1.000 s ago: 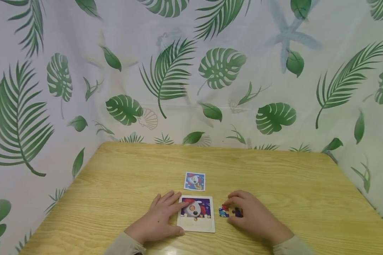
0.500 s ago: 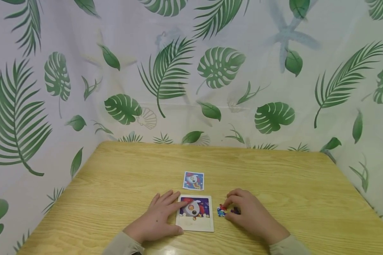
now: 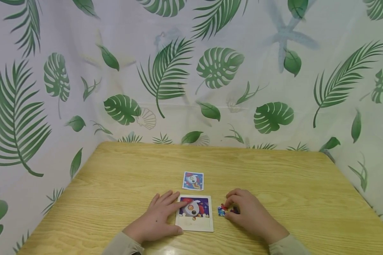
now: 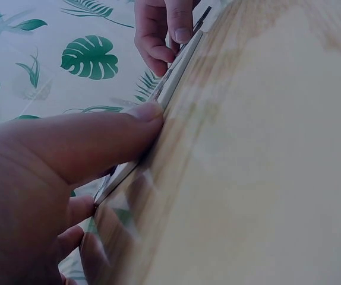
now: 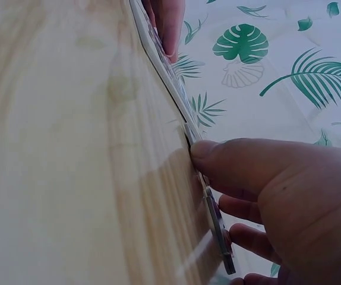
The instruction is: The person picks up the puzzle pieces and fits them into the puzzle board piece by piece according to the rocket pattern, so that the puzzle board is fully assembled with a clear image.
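A white-framed jigsaw board (image 3: 196,224) lies on the table, its upper half filled with a dog-like picture and its lower half bare. My left hand (image 3: 161,219) rests spread on its left side, index finger over the picture and thumb by the lower left edge. To the right of the board lie loose jigsaw pieces (image 3: 221,211), red, blue and dark. My right hand (image 3: 250,214) bends over them, thumb and index finger pinching a jigsaw piece; the hand partly hides the pieces. In the right wrist view the thumb (image 5: 218,155) meets the edge of a thin piece (image 5: 213,222).
Behind the board lies a small picture card (image 3: 193,181) with a similar dog-like figure. The wooden table (image 3: 140,166) reaches back to a leaf-printed curtain (image 3: 178,81), which also hangs along both sides.
My right hand has shifted slightly over the loose pieces, its thumb and index finger drawing together. The left hand and the board stay put; the head view drifts a little.
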### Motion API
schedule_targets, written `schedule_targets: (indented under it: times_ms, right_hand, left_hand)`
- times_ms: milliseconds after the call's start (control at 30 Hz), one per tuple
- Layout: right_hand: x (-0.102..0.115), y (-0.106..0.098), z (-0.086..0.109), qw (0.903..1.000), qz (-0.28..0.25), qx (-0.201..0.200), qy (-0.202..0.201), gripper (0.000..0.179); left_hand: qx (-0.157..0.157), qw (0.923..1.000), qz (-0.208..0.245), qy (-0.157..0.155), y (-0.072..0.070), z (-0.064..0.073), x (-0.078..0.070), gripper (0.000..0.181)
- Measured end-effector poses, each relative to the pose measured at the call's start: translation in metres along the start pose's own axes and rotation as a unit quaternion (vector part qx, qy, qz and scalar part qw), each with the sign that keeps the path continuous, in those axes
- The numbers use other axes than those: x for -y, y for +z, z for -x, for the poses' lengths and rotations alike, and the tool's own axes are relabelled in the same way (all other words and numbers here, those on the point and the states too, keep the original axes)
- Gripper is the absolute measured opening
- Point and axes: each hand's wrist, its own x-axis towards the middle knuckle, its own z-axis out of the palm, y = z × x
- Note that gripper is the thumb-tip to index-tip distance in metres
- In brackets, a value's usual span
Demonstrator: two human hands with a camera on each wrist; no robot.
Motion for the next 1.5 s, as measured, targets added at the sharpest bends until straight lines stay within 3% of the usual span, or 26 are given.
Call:
schedule_targets:
  times_ms: [433,700,1033,1500]
  right_hand:
    - [0.004,-0.001,0.000,0.9990,-0.036,0.004,0.025,0.016]
    - [0.025,0.011,-0.003,0.9980,-0.062,0.005,-0.009,0.014]
    - [0.061,0.031,-0.014,0.9948,-0.025,0.004,-0.099,0.011]
    - [0.063,0.033,-0.013,0.9962,0.028,0.002,-0.082,0.020]
  left_hand:
    - [-0.001,0.9999,0.010,-0.003,-0.003,0.001,-0.003,0.078]
    - [0.000,0.9999,0.011,0.002,-0.006,0.002,-0.007,0.078]
    - [-0.004,0.9999,0.009,0.005,-0.006,0.003,-0.004,0.078]
    - [0.000,1.0000,0.006,0.004,-0.007,0.002,-0.006,0.077]
